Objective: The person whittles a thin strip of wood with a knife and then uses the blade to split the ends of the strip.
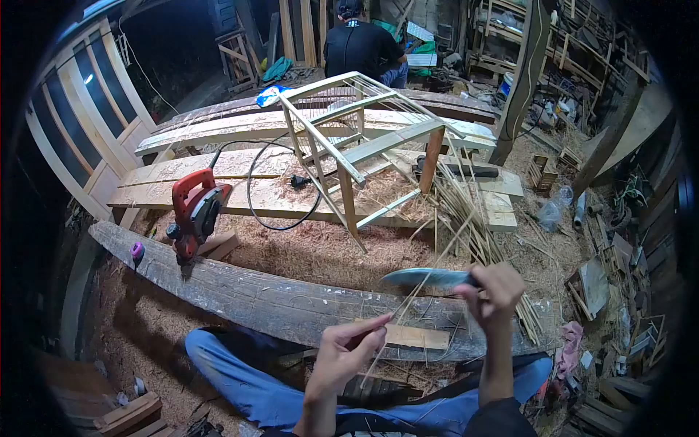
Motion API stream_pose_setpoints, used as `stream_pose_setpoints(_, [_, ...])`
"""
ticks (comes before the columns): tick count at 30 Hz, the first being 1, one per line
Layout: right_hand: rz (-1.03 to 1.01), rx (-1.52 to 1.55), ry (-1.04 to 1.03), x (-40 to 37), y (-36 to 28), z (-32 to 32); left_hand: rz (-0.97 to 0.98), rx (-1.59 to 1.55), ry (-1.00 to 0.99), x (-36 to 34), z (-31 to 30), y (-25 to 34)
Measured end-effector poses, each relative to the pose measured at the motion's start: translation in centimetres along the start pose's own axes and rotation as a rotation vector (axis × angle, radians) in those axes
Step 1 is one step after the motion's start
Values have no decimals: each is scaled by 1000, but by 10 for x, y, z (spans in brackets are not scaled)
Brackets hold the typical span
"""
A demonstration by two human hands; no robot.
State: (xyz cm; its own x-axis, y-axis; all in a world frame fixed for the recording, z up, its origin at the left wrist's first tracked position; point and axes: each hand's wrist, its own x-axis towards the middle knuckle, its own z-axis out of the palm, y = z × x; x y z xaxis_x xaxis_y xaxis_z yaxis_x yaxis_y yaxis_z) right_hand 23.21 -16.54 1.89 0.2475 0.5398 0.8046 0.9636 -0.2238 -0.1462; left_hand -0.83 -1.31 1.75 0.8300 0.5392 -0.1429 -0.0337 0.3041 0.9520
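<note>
My left hand [349,357] is closed in a pinch on a thin bamboo strip [444,251], which slants up and to the right from the fingers. My right hand [495,291] grips the dark handle of a knife [426,277]. Its broad blade points left and lies across the strip, above my left hand. Below the blade, a short light board [416,336] rests on the long grey plank [284,300]. A bundle of thin strips [484,237] lies to the right, running from the wooden frame down over the plank.
A slatted wooden frame [389,149] stands on the planks behind. A red power planer [195,213] sits at the left with its black cable. A person in a dark shirt [357,49] sits far back. Wooden posts rise at the right, and shavings cover the ground.
</note>
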Motion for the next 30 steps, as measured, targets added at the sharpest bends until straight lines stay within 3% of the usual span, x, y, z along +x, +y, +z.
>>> stream_pose_setpoints(9, [67, -53, -10, 4, -3, -1, -98, 69, -57, 10, -14, -1])
stream_pose_setpoints(26, [-102, 81, -136, -2, -45, 26, 95, -91, 59, 14, -4, -11])
stream_pose_setpoints(30, [-120, 115, -105, -2, -49, 29, -2, -21, 14, 13, -5, -14])
